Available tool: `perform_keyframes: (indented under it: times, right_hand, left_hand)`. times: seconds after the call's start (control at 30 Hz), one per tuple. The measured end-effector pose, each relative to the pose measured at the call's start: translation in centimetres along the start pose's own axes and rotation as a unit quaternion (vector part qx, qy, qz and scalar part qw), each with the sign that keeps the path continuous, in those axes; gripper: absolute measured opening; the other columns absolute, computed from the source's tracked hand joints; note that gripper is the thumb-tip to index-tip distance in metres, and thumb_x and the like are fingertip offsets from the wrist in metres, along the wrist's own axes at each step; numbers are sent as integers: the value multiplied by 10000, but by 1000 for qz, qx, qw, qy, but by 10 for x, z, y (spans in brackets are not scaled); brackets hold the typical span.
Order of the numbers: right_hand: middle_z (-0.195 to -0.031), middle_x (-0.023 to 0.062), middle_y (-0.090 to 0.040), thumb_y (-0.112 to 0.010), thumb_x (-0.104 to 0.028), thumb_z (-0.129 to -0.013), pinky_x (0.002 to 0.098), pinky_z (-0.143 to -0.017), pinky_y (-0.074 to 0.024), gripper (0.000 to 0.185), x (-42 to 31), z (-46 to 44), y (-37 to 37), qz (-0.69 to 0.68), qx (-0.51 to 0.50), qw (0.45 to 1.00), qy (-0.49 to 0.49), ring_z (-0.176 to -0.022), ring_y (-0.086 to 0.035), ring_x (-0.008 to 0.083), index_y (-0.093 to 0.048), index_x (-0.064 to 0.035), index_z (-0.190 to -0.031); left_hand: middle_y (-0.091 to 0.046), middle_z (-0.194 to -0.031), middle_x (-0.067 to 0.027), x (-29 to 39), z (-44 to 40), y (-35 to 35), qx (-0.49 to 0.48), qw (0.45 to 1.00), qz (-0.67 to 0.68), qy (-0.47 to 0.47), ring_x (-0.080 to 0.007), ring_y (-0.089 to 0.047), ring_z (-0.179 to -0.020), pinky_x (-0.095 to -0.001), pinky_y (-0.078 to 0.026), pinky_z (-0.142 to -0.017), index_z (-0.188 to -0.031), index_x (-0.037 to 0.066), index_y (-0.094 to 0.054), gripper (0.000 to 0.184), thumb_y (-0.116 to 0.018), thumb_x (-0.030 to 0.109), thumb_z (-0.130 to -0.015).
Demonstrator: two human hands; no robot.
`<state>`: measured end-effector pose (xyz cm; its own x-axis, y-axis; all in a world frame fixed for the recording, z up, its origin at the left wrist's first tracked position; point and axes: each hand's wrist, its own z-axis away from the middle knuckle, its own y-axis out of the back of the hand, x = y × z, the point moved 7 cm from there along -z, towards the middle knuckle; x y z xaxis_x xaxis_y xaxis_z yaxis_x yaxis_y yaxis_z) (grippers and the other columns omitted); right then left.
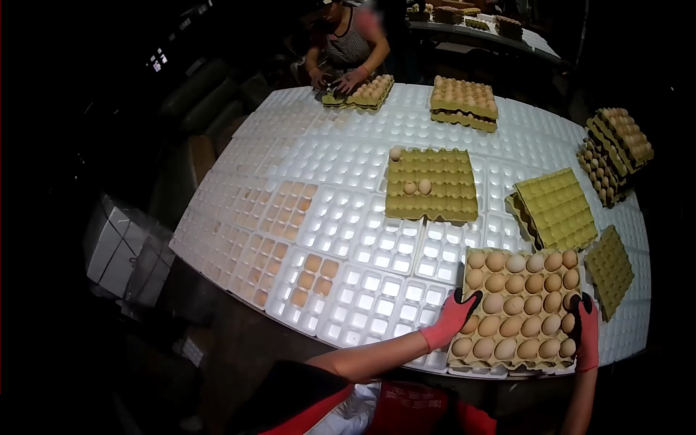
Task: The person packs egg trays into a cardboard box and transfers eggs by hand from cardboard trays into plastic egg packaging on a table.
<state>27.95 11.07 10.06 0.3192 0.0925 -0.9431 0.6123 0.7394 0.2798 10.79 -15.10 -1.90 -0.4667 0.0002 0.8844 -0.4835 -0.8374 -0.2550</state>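
My left hand, in a red glove with black fingertips, grips the left side of a pulp egg tray. The same kind of glove covers my right hand, closed on the tray's right side. Rows of pale brown eggs fill this tray. It is at the table's near edge, above the white moulded trays; whether it rests on them I cannot tell. Beyond it, a greenish egg tray carries three eggs, one at its far left corner. A tilted yellow-green egg tray lies to its right, on top of another tray.
White moulded plastic trays cover the table, some with eggs in their cells. Egg-filled stacks stand at the back and right. One pulp tray lies near my right hand. Across the table, a co-worker handles an egg tray.
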Motion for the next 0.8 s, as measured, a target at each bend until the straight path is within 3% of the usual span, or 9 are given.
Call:
perform_keyframes:
  times: [0.13, 0.23, 0.3, 0.37, 0.43, 0.53, 0.63, 0.7, 0.8]
  right_hand:
    - [-1151, 94, -611, -552, -160, -945, 322, -920, -466, 359, -54, 1, -153, -11, -55, 993, 100, -1040, -565, 179, -541, 36, -1245]
    - [-1128, 86, -622, -610, -49, -895, 291, -892, -478, 360, -64, 8, -321, -48, -82, 992, 80, -1012, -575, 151, -537, 25, -1240]
    - [-1120, 75, -621, -633, -117, -909, 294, -900, -475, 355, -45, 11, -440, -75, -96, 991, 54, -1023, -572, 146, -548, 13, -1229]
    - [-883, 41, -629, -717, -212, -874, 285, -615, -487, 395, -62, 34, -557, -80, -113, 990, 6, -711, -584, 116, -559, -17, -1180]
    - [-796, 34, -602, -729, -238, -870, 302, -579, -481, 401, -47, 42, -661, -66, -114, 991, 39, -637, -563, 131, -560, -19, -1160]
    - [-931, 54, -631, -696, -203, -900, 292, -698, -491, 388, -66, 60, -773, -100, -151, 983, -24, -803, -569, 123, -564, 18, -1191]
    - [-1007, 98, -662, -662, -201, -927, 314, -819, -495, 387, -47, 57, -833, -121, -186, 975, 9, -909, -586, 158, -570, 33, -1221]
    - [-985, 152, -665, -610, -158, -944, 343, -821, -499, 281, -38, 54, -836, -120, -195, 973, 5, -906, -612, 231, -578, 35, -1145]
    - [-1148, 149, -620, -663, -147, -865, 409, -896, -513, 344, -81, 76, -786, 101, -91, 987, 84, -1021, -619, 353, -606, -41, -1187]
  left_hand:
    - [-658, -934, -33, 97, 22, 172, 69, 995, -25, -74, -100, -528, -811, -292, -463, -707, -1134, -17, -620, 315, -679, 230, -948]
    - [-671, -892, -40, 125, 23, 348, 153, 971, -78, -165, -114, -544, -784, -317, -471, -695, -1107, -15, -630, 309, -688, 231, -929]
    - [-669, -981, -90, 125, 28, 482, 226, 955, -135, -139, -159, -587, -865, -338, -493, -745, -1141, -20, -618, 332, -677, 226, -926]
    - [-671, -1043, -94, 151, 46, 586, 256, 936, -151, -187, -184, -605, -901, -343, -498, -811, -1188, -16, -614, 354, -681, 206, -920]
    - [-680, -1025, -74, 187, 70, 662, 266, 938, -178, -130, -169, -603, -911, -331, -499, -809, -1171, -25, -624, 354, -689, 217, -921]
    - [-675, -978, -57, 190, 60, 794, 298, 917, -235, -121, -127, -591, -848, -304, -499, -754, -1164, -30, -624, 351, -687, 220, -926]
    - [-679, -943, -94, 199, 42, 855, 302, 897, -306, -101, -170, -592, -854, -328, -491, -784, -1150, -36, -628, 355, -690, 224, -917]
    - [-583, -856, -41, 184, 26, 886, 249, 897, -357, -79, -130, -517, -734, -299, -467, -683, -1174, -27, -611, 373, -672, 253, -936]
    - [-579, -1098, -128, 233, 82, 802, 285, 832, -439, -184, -268, -574, -949, -385, -486, -823, -1275, 2, -551, 489, -724, 199, -861]
